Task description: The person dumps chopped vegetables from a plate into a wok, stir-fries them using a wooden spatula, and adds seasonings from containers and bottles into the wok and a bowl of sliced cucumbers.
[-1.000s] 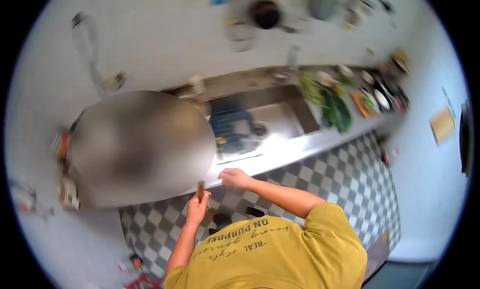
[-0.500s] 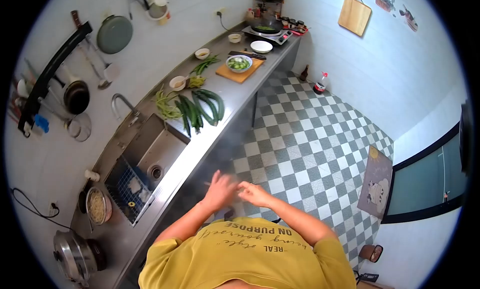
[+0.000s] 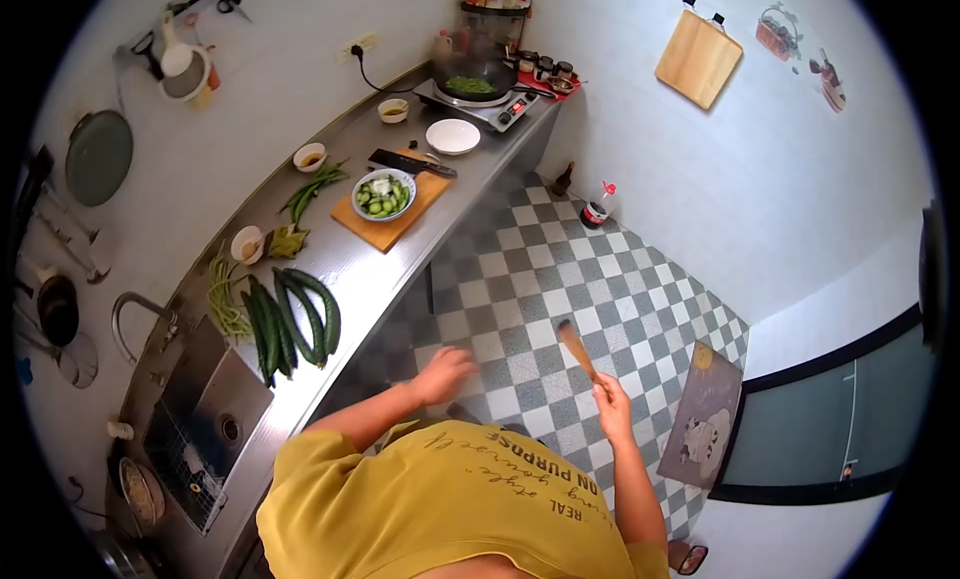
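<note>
My right hand (image 3: 612, 407) grips a wooden spatula (image 3: 578, 351) by one end, holding it above the floor; its far end looks dark. To the left, my left hand (image 3: 444, 376) hovers in front of the counter edge with nothing in it, its fingers loosely bent and slightly blurred. Nearest to that hand on the counter are several long dark green cucumbers (image 3: 312, 314). At the far end a black wok (image 3: 492, 91) with chopped greens (image 3: 470, 85) sits on a portable cooker (image 3: 515, 111), and steam rises there.
A bowl of cut green vegetable (image 3: 383, 196) stands on a cutting board (image 3: 385, 237) beside a cleaver (image 3: 400, 161). A white plate (image 3: 453, 136), green peppers (image 3: 315, 191) and a sink (image 3: 205, 419) are also along the counter (image 3: 360, 279). Two bottles, one a cola bottle (image 3: 597, 209), stand on the floor.
My hands have moved apart: the right one has swung rightward and now shows the wooden spatula. The view has turned right, so the counter sits further left.
</note>
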Available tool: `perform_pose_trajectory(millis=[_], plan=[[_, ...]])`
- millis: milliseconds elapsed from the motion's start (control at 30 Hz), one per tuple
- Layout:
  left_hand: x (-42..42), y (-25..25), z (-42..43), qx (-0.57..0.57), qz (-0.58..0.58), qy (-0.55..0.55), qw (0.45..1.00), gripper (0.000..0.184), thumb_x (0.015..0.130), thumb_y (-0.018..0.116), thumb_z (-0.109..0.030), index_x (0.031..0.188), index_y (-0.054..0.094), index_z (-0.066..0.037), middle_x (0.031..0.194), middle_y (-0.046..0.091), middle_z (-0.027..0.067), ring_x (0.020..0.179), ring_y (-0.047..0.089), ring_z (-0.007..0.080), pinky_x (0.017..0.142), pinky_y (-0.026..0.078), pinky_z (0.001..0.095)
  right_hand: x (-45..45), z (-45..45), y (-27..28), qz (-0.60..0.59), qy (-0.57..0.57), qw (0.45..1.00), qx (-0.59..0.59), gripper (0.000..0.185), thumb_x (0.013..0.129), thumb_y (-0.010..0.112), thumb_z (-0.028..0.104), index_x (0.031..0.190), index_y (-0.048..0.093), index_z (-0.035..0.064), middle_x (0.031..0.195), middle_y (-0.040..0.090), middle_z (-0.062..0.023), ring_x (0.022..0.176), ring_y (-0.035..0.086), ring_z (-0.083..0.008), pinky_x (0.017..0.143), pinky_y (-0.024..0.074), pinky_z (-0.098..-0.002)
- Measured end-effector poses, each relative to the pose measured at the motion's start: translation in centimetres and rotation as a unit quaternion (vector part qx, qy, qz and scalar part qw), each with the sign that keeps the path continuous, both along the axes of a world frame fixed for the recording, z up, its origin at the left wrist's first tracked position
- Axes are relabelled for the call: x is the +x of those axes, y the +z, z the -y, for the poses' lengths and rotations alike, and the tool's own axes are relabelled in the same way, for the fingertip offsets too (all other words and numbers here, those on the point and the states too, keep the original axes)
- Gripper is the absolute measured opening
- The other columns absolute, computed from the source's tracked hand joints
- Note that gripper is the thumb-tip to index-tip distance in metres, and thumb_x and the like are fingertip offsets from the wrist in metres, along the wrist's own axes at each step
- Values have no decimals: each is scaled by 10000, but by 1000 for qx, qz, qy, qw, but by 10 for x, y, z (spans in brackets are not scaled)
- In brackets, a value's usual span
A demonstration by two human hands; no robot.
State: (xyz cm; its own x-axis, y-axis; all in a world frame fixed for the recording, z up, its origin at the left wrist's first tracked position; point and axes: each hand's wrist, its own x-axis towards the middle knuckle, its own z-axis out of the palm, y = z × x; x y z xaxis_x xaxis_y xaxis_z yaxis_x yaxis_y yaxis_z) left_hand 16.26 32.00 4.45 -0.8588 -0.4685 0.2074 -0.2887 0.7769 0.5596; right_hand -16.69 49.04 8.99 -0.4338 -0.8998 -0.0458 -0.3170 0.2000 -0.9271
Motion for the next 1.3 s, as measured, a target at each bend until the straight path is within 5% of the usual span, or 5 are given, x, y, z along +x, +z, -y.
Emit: perform_pose_trajectory(millis=[167,533,933,1133,1300], plan=[[-94,-29,93,61,103,-28,992,262,787,552,-151,1042,574,-92,1008,562,117,959,532,305,871,398,391,-122,57,-9,-50,-75,996,13,263,885,531,137,1113,555,8,964,609,-69,865,558,-129,752,440,-252],[-66,-194,105,345,272,370,819,256,740,531,-202,943,649,-100,939,627,185,917,578,361,807,460,411,-260,428,98,-94,150,982,-67,270,893,504,134,1152,518,63,908,576,-51,829,530,-134,743,420,-260],[-123,-245,180,472,89,568,668,301,793,543,-255,1023,607,-72,969,625,181,938,588,328,802,461,389,-186,774,136,-250,359,878,-196,275,867,511,135,1131,528,56,963,581,-144,894,563,-298,787,434,-336],[-195,-161,306,400,-95,598,687,266,826,541,-184,1056,569,-54,923,631,162,869,611,262,760,472,343,-135,928,104,-405,458,782,-124,218,865,494,191,1035,584,87,947,570,-167,869,557,-355,758,443,-417],[-248,-158,332,357,-165,690,608,244,832,520,-126,1054,564,-33,900,633,149,841,609,241,750,471,330,-68,1036,63,-461,507,720,-106,218,854,492,184,1032,602,124,1013,565,-163,924,562,-350,777,451,-441]])
